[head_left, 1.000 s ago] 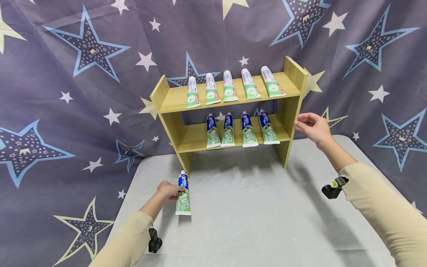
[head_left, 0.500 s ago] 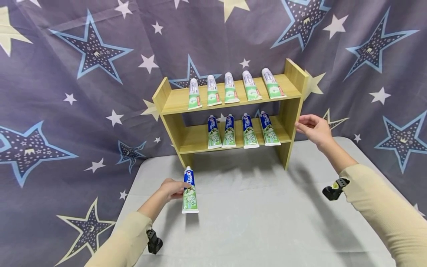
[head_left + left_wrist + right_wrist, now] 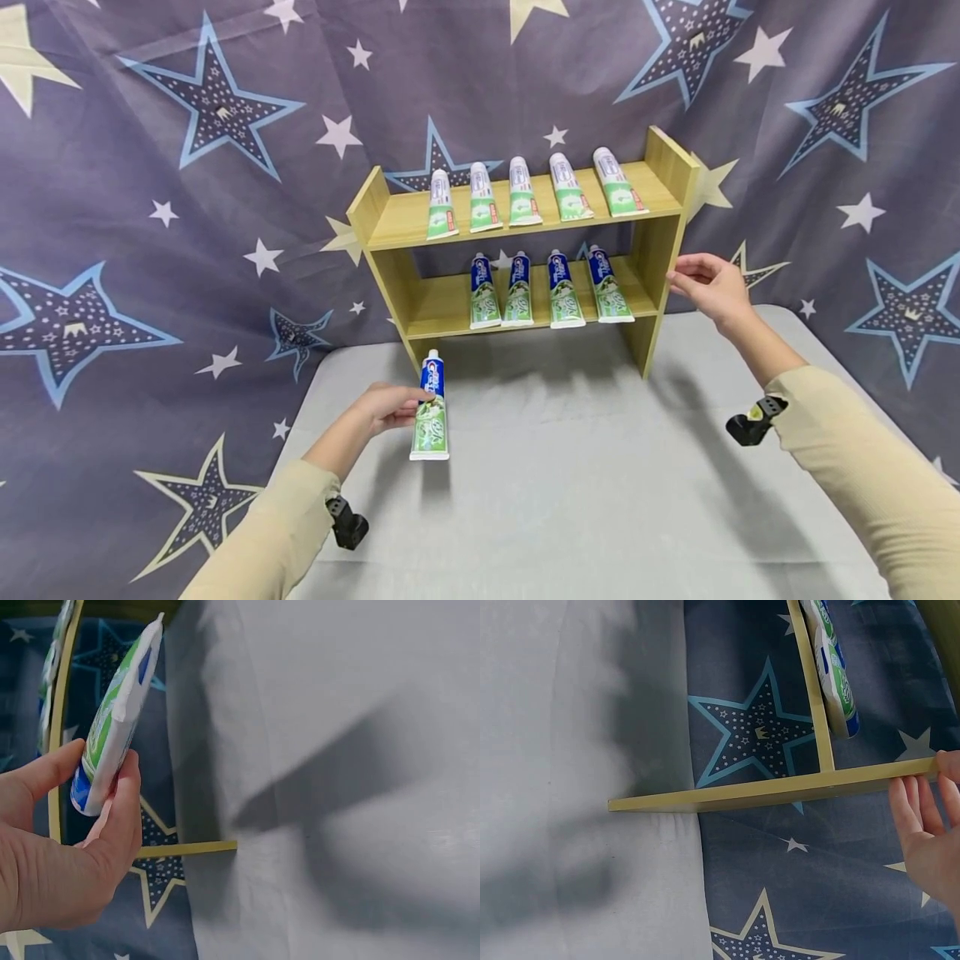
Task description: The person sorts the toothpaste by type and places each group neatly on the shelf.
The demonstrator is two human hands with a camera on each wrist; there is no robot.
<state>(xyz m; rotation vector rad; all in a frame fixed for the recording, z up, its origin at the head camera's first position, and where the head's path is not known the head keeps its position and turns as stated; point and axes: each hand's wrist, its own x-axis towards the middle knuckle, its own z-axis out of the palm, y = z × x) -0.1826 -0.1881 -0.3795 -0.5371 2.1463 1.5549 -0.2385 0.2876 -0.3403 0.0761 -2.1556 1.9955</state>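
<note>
My left hand pinches a blue, white and green toothpaste tube between thumb and fingers, cap pointing toward the shelf. It is raised over the table, below the left end of a two-tier wooden shelf. In the left wrist view the tube is seen edge-on, with the thumb on its printed face. My right hand grips the front edge of the shelf's right side panel. In the right wrist view, its thumb lies at the panel edge and the fingers press the outer face.
Several white and green toothpaste tubes lie in a row on the top tier. Blue and green tubes line the lower tier, with a gap at its left end. The shelf stands on a grey cloth-covered table before a star-patterned curtain.
My left hand has carried the toothpaste tube to the right and up toward the lower tier's left end. The right hand stays at the side panel.
</note>
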